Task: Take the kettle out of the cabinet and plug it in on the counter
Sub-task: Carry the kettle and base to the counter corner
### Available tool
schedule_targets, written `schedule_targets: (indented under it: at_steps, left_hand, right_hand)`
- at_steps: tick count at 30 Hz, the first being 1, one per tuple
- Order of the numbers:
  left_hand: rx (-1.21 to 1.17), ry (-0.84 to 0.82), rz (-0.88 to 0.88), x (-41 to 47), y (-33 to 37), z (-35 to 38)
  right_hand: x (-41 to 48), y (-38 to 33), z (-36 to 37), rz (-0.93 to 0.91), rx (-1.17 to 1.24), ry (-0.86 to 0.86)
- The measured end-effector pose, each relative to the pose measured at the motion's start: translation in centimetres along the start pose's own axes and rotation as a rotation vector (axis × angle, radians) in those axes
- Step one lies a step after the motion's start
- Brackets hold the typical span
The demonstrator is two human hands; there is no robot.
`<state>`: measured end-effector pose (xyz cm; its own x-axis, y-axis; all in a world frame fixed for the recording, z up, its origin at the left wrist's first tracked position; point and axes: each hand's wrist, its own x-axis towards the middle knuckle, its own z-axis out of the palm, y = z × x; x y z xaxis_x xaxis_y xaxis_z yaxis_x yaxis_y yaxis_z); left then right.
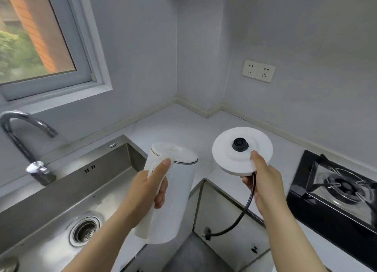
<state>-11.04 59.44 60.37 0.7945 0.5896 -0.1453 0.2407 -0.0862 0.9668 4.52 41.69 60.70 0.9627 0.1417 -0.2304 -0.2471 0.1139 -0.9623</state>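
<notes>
My left hand (151, 188) grips the handle of a tall white kettle (175, 192), thumb up near its lid, holding it in the air over the counter edge beside the sink. My right hand (263, 182) holds the round white kettle base (230, 155) by its near rim, thumb on top close to the black connector (240, 144). A black power cord (242, 216) hangs down from the base, and its plug (207, 232) dangles in front of the lower cabinet. A double wall socket (258, 70) sits on the right wall above the counter.
A pale counter (179, 124) fills the corner below the socket. A steel sink (61, 206) with a curved tap (24, 141) lies left under a window. A black gas hob (336, 188) sits at the right. Cabinet doors (224, 220) stand below the counter.
</notes>
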Motion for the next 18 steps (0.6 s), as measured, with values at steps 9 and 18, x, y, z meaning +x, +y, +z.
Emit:
schedule_targets:
  at_steps: [9, 18]
  left_hand:
    - [0.027, -0.128, 0.017, 8.5, -0.1, -2.9]
    - [-0.008, -0.145, -0.006, 13.9, -0.5, -2.4]
  right_hand:
    - [3.5, 0.6, 3.9, -0.022, 0.019, 0.142]
    - [8.0, 0.1, 5.7, 0.003, 0.025, 0.17]
